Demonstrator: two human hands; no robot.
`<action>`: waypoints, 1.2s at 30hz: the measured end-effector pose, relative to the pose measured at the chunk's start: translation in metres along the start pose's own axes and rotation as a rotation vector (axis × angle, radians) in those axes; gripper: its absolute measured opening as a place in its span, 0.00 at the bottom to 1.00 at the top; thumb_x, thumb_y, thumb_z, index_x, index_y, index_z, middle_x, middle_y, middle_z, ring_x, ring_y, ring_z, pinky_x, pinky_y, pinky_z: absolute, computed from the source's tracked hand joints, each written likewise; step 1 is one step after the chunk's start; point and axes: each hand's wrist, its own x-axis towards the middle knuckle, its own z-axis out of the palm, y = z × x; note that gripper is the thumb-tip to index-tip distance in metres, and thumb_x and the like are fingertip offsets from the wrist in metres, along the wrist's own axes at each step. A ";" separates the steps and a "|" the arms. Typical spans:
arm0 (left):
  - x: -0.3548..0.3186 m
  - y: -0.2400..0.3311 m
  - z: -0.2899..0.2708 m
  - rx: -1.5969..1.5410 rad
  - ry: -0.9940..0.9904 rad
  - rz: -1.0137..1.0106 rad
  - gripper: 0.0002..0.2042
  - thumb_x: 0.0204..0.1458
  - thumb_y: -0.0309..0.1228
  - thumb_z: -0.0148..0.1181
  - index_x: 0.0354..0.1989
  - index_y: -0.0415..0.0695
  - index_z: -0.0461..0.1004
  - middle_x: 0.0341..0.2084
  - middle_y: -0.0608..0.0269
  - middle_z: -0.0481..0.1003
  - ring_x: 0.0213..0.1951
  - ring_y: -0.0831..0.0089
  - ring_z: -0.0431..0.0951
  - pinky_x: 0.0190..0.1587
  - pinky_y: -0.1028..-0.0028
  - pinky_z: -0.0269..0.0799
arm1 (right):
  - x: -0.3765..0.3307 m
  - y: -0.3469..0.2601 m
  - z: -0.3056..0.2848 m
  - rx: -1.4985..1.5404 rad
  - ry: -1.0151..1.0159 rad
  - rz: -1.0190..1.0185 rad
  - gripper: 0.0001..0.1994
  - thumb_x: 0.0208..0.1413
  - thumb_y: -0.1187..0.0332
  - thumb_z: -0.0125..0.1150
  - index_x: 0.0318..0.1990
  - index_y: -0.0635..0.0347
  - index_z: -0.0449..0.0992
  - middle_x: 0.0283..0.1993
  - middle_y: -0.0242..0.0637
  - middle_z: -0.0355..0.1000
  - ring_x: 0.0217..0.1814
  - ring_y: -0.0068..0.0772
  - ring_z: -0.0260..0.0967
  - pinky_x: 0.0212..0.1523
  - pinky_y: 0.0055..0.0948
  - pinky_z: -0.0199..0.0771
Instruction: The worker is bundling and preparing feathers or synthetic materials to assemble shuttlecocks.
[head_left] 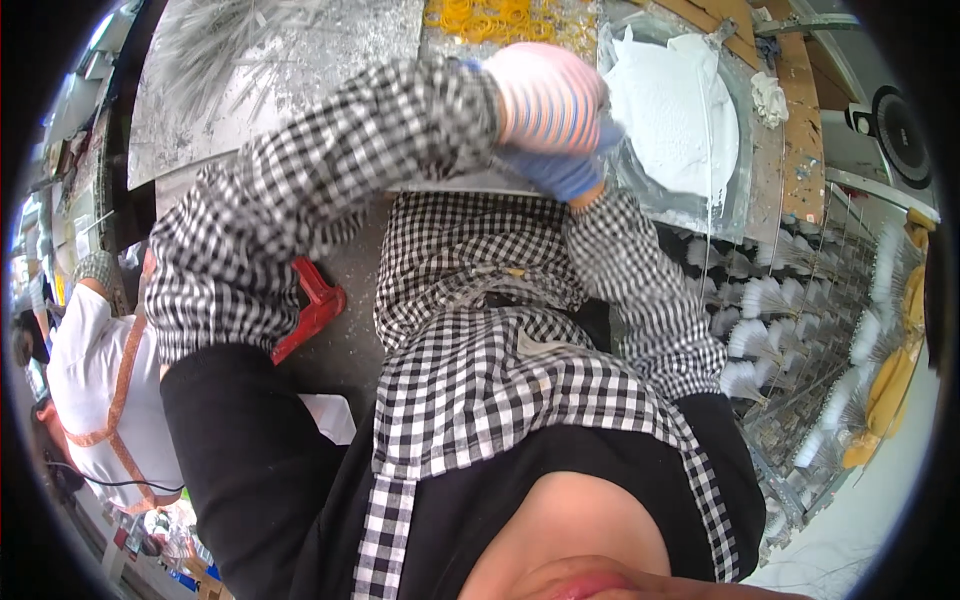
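Observation:
My left hand (548,98), in a pale glove with pink, blue and orange stripes, is curled closed above the front edge of the worktable. Just below it, and partly covered by it, is my right hand (565,175) in a blue-coated glove. The two hands meet, and motion blurs them. Whatever lies between them is hidden, and the right hand's fingers do not show clearly. Beside the hands, to the right, thick white paste (665,115) lies spread on a round grey tray (742,150). Yellow rubber bands (488,18) lie in a heap beyond the hands.
Loose greyish bristle bundles (215,45) lie on the board at the far left. Rows of white-tipped bristle tufts (765,335) stand on a rack to my right. A red stool-like object (318,300) is under my left arm. A person in white (105,380) works at the left.

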 end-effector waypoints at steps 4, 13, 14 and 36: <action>0.020 -0.003 0.036 0.177 -0.086 -0.145 0.22 0.56 0.50 0.59 0.47 0.45 0.83 0.33 0.47 0.83 0.40 0.49 0.84 0.45 0.56 0.80 | 0.009 -0.011 -0.018 0.046 0.013 0.047 0.43 0.55 0.44 0.69 0.74 0.51 0.60 0.72 0.43 0.65 0.72 0.42 0.64 0.72 0.42 0.66; -0.011 -0.009 -0.011 0.036 0.023 0.010 0.17 0.56 0.43 0.62 0.45 0.42 0.81 0.33 0.50 0.81 0.39 0.50 0.82 0.45 0.60 0.77 | 0.034 -0.040 0.000 0.475 0.175 0.155 0.23 0.54 0.56 0.69 0.54 0.56 0.76 0.52 0.43 0.76 0.55 0.38 0.74 0.56 0.39 0.77; 0.000 -0.007 -0.010 0.021 0.088 0.080 0.18 0.56 0.44 0.62 0.45 0.42 0.82 0.33 0.50 0.81 0.39 0.50 0.82 0.46 0.60 0.77 | 0.027 -0.033 -0.004 0.318 0.290 0.120 0.22 0.53 0.56 0.70 0.52 0.56 0.77 0.51 0.43 0.77 0.53 0.38 0.75 0.55 0.39 0.78; 0.221 0.118 -0.055 -0.096 -0.919 -0.115 0.34 0.64 0.52 0.51 0.74 0.47 0.59 0.72 0.55 0.62 0.72 0.59 0.61 0.74 0.62 0.55 | -0.087 0.150 -0.111 -0.657 0.057 0.423 0.39 0.61 0.37 0.55 0.75 0.44 0.58 0.77 0.37 0.59 0.77 0.43 0.56 0.73 0.46 0.59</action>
